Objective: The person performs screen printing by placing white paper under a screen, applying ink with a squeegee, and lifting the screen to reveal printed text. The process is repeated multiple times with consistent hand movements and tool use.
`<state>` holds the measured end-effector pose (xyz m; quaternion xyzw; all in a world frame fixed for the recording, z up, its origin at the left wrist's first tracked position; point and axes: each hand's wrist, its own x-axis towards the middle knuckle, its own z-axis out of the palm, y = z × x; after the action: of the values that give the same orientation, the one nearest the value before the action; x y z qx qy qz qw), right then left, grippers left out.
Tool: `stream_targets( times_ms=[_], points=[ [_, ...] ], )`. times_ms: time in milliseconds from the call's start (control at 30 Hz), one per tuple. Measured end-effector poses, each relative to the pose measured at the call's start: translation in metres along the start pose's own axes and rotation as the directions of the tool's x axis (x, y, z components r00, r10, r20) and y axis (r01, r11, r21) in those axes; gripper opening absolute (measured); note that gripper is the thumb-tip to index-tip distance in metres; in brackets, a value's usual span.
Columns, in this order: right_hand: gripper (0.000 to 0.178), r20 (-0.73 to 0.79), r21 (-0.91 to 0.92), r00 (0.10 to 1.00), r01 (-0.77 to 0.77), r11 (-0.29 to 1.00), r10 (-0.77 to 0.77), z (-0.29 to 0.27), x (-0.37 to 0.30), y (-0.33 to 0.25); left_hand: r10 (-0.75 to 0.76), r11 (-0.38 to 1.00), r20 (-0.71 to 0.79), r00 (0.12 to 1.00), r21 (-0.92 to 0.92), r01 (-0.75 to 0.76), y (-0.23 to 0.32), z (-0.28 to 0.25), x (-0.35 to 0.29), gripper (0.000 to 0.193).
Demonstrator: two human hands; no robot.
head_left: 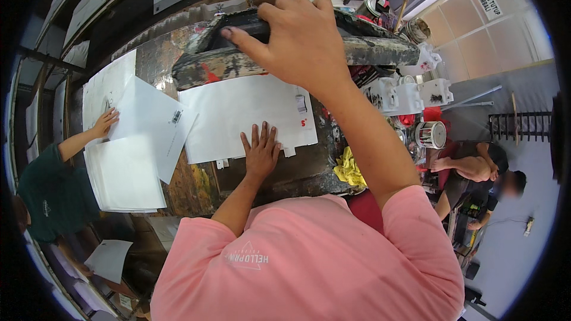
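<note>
A left hand [260, 153], fingers spread flat, rests on a white printed sheet [232, 113] toward the near edge of a stained desk [199, 190]. The sheet looks light, flexible and easily creased, best lifted by its corners. Toward the far edge, a right hand [306, 47], thumb wide, reaches over a paint-smeared wooden screen frame [380, 52], seemingly rigid and heavier; whether its fingers grip cannot be told.

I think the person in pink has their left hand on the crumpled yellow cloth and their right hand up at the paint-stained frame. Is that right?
Not quite. The head view shows the left hand lying on the white paper, not on the crumpled yellow cloth. The right hand is up at the paint-stained frame, as you said.
</note>
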<state>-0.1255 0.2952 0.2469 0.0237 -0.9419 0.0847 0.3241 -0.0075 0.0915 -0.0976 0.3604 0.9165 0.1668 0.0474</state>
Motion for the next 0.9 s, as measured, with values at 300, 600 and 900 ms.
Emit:
stream_targets(
  times_ms=[300,600,900],
  points=[
    [0.065,0.009,-0.03,1.0,0.008,1.0,-0.008,0.001,0.001,0.002,-0.013,1.0,-0.004,1.0,-0.001,0.013,0.004,-0.004,0.001,0.058],
    [0.066,0.041,-0.037,0.999,-0.009,0.999,0.011,0.003,-0.014,0.0,-0.046,0.999,-0.058,0.997,-0.01,0.045,0.001,-0.005,-0.002,0.054],
    [0.067,0.053,-0.022,0.998,0.024,0.999,-0.023,0.004,-0.034,-0.003,-0.094,0.993,-0.079,0.992,-0.072,0.088,-0.006,0.005,0.0,0.049]
  ],
)
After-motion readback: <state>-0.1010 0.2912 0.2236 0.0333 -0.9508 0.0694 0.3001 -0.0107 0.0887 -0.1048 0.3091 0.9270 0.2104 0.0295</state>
